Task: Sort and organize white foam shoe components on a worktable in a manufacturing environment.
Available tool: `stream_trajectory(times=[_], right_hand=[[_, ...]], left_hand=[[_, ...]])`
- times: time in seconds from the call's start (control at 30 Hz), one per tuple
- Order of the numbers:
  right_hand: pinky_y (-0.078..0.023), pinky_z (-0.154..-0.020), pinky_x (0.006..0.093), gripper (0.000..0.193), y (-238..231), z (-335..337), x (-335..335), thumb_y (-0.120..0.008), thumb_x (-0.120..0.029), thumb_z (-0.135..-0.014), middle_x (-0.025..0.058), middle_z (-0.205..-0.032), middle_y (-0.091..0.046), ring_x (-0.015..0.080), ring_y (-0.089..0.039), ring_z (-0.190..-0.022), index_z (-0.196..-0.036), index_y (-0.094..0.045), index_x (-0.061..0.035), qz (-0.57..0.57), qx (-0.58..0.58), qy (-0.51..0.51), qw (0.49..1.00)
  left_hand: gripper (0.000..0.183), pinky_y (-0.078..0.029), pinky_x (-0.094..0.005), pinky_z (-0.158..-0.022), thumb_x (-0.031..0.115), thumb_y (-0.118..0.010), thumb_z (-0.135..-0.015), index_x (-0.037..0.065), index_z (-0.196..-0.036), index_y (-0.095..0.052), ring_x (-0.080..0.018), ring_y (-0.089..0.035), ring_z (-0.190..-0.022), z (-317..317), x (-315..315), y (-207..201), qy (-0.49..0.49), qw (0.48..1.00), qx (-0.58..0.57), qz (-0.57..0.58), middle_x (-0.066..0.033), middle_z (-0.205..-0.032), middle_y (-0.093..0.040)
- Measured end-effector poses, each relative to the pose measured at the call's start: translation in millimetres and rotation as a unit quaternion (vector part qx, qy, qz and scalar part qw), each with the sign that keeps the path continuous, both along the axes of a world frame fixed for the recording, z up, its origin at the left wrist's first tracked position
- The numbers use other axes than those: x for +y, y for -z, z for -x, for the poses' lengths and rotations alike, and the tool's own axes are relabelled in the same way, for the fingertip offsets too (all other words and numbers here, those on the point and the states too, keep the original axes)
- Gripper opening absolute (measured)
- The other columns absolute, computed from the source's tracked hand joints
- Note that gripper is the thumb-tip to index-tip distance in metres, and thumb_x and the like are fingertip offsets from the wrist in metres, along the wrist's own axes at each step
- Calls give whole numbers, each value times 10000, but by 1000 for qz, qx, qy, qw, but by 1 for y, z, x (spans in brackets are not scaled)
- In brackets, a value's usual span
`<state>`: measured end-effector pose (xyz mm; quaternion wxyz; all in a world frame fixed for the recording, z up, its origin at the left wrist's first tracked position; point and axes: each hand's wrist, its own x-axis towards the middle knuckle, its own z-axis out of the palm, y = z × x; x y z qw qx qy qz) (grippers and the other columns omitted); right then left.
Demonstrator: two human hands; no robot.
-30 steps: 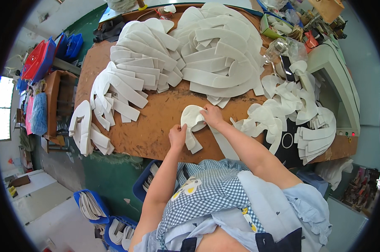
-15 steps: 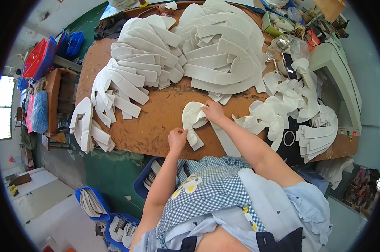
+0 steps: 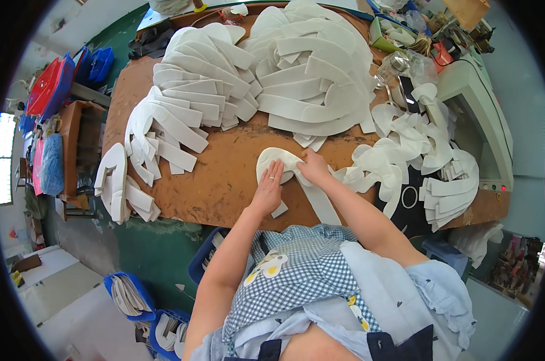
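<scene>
A white U-shaped pad [image 3: 278, 156] lies on the brown worktable in front of me, its curved end pointing away and its two straight ends toward me. My left hand [image 3: 269, 191] is open, with straight fingers lying flat on the pad's left side and a ring on one finger. My right hand [image 3: 313, 168] is closed on the pad's right side, near the curve; its fingertips are partly hidden. Beyond my hands, large overlapping piles of similar white pads [image 3: 320, 78] cover the far part of the table.
More pads fan out in a left-hand row [image 3: 170, 126]. Thin curved white pieces [image 3: 381, 162] and a fanned stack of pads [image 3: 450, 195] lie to the right, beside a pale machine housing [image 3: 477, 114]. Blue bins [image 3: 128, 295] holding pads stand on the floor at lower left.
My left hand has moved forward and right, from pinching the pad's edge to lying flat on it. The pad now lies spread, its right leg stretching toward me. My view has shifted slightly.
</scene>
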<state>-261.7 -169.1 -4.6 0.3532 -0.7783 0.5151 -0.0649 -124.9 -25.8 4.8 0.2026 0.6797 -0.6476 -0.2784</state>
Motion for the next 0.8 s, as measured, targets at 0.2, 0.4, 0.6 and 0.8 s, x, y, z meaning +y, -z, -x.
stream_trajectory(times=[0.2, 0.4, 0.6, 0.8], right_hand=[[-506, -575, 344, 299, 23, 49, 13, -715, -167, -775, 95, -710, -639, 216, -638, -630, -976, -566, -5, -46, -85, 76, 992], [-513, -607, 347, 293, 10, 47, 15, -722, -136, -757, 89, -667, -630, 220, -639, -628, -965, -564, -3, -30, -103, 74, 992], [-516, -706, 388, 325, -32, 32, 5, -677, -138, -763, 125, -811, -642, 293, -632, -775, -1010, -529, 12, -1, 65, -22, 998], [-371, -1003, 408, 542, -17, 1, 14, -591, -246, -847, 196, -1362, -413, 330, -388, -1269, -1268, -404, 39, 157, 53, -240, 956]], left_hand=[[784, -137, -427, -1162, 143, -593, -851, 5, -1471, -133, -304, -106, -1438, 5, -8, -16, 23, 999, -31, -27, -156, -1549, -132], [834, -141, -435, -1158, 226, -625, -844, 27, -1482, -127, -288, -96, -1443, 5, -4, -14, 34, 991, -120, -46, -132, -1558, -117], [798, -122, -459, -1157, 238, -610, -855, 23, -1478, -161, -278, -110, -1442, 12, -5, -15, 15, 991, -122, -43, -116, -1559, -132], [642, -112, -473, -1151, 200, -478, -916, 23, -1470, -205, -251, -123, -1441, 8, -29, 1, -8, 988, -153, -16, -96, -1557, -157]])
